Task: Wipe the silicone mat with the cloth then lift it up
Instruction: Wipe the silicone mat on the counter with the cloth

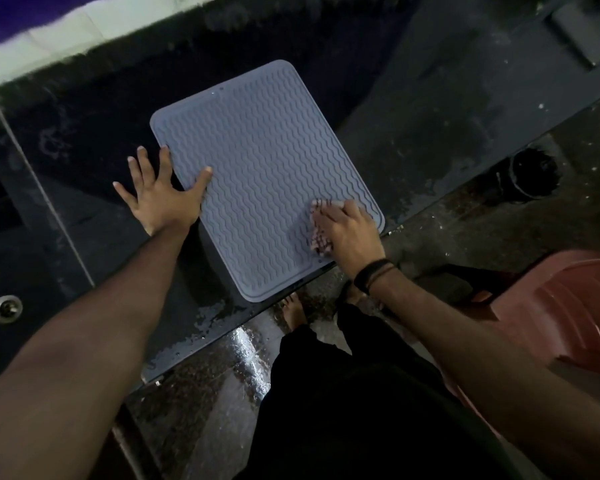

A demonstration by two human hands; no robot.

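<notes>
A grey silicone mat (267, 161) with a wavy ribbed pattern lies flat on the dark wet counter (413, 116), its near corner hanging over the counter's front edge. My left hand (161, 195) rests flat with fingers spread at the mat's left edge, thumb on the mat. My right hand (349, 233) presses a small checked cloth (321, 239) onto the mat's near right part. Most of the cloth is hidden under my palm.
A sink drain (7, 307) sits in the basin at the left. A round dark hole (534, 174) lies in the counter at the right. A red plastic chair (561, 306) stands at the right, by my legs. The floor below is wet.
</notes>
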